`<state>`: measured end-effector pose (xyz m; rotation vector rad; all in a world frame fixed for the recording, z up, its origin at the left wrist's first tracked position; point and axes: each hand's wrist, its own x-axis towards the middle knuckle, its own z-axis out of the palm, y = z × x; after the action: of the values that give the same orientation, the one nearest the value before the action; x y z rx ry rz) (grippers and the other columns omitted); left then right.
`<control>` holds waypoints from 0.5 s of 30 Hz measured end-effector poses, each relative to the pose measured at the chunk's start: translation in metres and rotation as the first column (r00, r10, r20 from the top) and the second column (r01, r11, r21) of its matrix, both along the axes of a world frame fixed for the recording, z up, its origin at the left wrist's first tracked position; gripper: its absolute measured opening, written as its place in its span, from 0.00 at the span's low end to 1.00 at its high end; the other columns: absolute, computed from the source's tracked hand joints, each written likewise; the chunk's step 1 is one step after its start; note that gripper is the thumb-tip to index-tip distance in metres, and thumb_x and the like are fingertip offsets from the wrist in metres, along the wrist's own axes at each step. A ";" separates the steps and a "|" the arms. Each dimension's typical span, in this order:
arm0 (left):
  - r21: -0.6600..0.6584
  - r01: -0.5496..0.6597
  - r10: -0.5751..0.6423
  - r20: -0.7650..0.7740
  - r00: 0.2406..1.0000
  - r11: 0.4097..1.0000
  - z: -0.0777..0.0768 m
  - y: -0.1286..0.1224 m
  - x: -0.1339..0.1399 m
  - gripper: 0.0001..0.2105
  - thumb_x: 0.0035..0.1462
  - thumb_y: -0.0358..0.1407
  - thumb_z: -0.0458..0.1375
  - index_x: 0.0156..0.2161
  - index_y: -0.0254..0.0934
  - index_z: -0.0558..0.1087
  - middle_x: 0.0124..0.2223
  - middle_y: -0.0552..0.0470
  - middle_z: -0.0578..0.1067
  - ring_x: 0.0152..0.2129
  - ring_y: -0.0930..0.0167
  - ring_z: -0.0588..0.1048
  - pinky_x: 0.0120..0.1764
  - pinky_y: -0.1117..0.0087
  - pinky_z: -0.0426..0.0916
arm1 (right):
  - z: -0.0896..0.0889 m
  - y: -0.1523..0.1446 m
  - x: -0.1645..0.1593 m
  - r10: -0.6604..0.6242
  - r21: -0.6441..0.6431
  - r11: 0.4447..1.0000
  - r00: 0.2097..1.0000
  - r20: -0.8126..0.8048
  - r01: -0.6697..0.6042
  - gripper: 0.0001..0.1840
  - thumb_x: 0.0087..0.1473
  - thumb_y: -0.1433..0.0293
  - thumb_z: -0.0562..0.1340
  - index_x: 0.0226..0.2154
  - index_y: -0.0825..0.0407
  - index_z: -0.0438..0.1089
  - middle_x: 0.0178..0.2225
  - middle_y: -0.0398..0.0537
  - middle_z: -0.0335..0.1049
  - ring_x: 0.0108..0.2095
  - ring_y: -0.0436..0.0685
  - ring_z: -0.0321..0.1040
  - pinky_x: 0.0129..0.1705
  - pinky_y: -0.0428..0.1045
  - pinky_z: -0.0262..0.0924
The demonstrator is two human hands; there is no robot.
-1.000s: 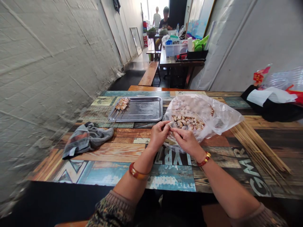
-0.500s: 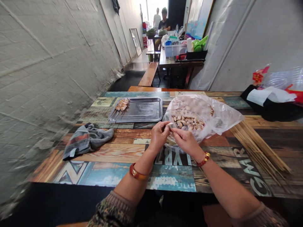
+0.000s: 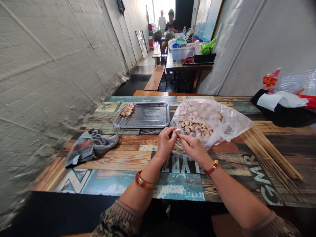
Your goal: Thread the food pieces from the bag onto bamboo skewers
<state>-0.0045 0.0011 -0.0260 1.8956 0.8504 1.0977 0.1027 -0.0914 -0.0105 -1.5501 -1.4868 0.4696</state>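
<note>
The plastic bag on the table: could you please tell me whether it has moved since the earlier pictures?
No; judged against the printed letters GMR, the plastic bag lies in the same place, beyond them to the left.

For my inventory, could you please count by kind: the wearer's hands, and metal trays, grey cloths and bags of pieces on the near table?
Left hand and right hand: 2
Metal tray: 1
Grey cloth: 1
Bag of pieces: 1
Total: 5
</note>
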 end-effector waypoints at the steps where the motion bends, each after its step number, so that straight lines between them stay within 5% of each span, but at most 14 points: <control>1: 0.030 -0.002 0.002 -0.006 1.000 1.000 0.001 0.000 0.000 0.08 0.55 0.31 0.53 0.37 0.34 0.75 0.29 0.51 0.72 0.26 0.73 0.71 0.31 0.73 0.65 | 0.000 0.000 0.000 -0.008 -0.002 1.000 1.000 -0.003 0.008 0.18 0.57 0.73 0.52 0.44 0.52 0.74 0.38 0.48 0.77 0.36 0.56 0.73 0.38 0.49 0.65; 7: 0.165 -0.015 0.023 -0.045 0.999 0.986 0.007 -0.004 -0.002 0.08 0.54 0.27 0.53 0.37 0.33 0.75 0.29 0.52 0.71 0.27 0.73 0.70 0.32 0.73 0.64 | -0.001 0.000 -0.005 -0.051 -0.050 0.998 0.998 -0.022 0.049 0.18 0.57 0.72 0.51 0.43 0.56 0.74 0.36 0.51 0.77 0.35 0.57 0.73 0.37 0.49 0.63; 15: 0.167 -0.017 0.028 -0.064 0.998 0.986 0.010 -0.006 -0.002 0.07 0.53 0.27 0.54 0.35 0.34 0.74 0.28 0.52 0.71 0.27 0.72 0.70 0.31 0.72 0.63 | -0.008 0.002 -0.010 -0.120 -0.013 0.993 0.992 -0.028 0.120 0.17 0.57 0.71 0.51 0.41 0.54 0.73 0.35 0.51 0.77 0.34 0.56 0.73 0.35 0.48 0.62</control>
<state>-0.0065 -0.0048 -0.0165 2.0752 0.8410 1.1565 0.0927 -0.0895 -0.0189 -1.6251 -1.3628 0.4289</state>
